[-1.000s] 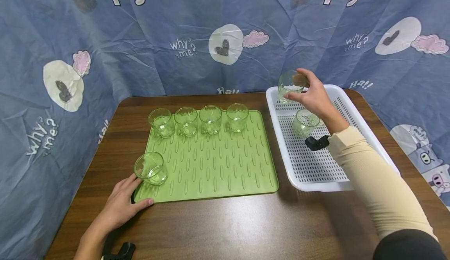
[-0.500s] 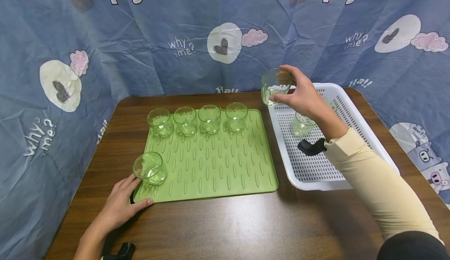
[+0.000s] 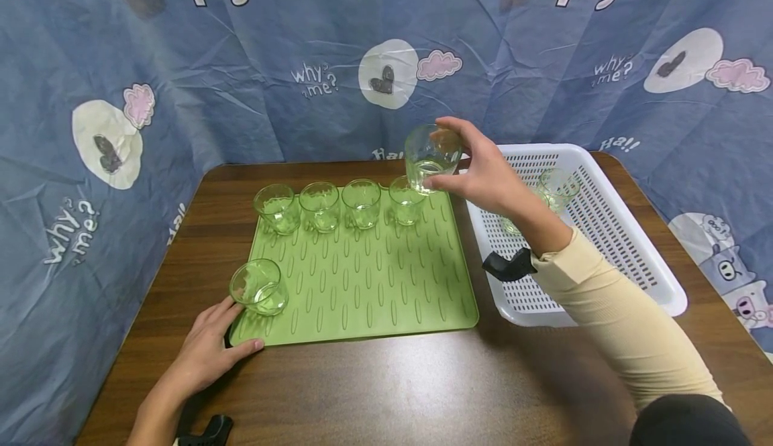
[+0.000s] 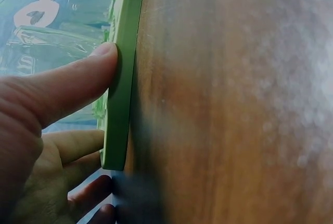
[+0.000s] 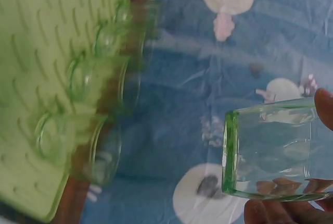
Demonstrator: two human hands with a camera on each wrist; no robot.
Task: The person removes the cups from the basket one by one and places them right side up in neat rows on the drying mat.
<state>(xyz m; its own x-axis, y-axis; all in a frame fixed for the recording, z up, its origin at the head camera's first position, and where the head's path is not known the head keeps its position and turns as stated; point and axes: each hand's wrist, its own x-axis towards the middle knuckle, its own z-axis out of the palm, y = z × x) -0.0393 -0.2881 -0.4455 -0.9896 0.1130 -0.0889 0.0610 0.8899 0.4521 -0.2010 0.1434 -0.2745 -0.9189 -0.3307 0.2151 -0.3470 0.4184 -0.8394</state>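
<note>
My right hand [image 3: 483, 172] holds a clear green-tinted glass [image 3: 425, 157] upright between thumb and fingers. In the head view this glass overlaps the rightmost glass [image 3: 405, 210] of a row along the back of the green drying mat [image 3: 362, 292]. The right wrist view shows the held glass [image 5: 270, 151] from the side, its thick base away from the palm. At the mat's front left corner rests my left hand [image 3: 208, 342], its thumb [image 4: 83, 81] touching the mat's front edge and its fingers at the left side. Just beside those fingers stands another glass [image 3: 260, 288].
A white perforated basket [image 3: 507, 315] stands right of the mat. Inside it is a glass [image 3: 557, 188], plus another [image 3: 510, 225] mostly hidden behind my right forearm. A blue printed cloth [image 3: 338, 23] hangs behind the wooden table [image 3: 386, 392].
My right hand has carried the held glass leftward, from above the basket to above the back right of the mat. The left hand has stayed in place.
</note>
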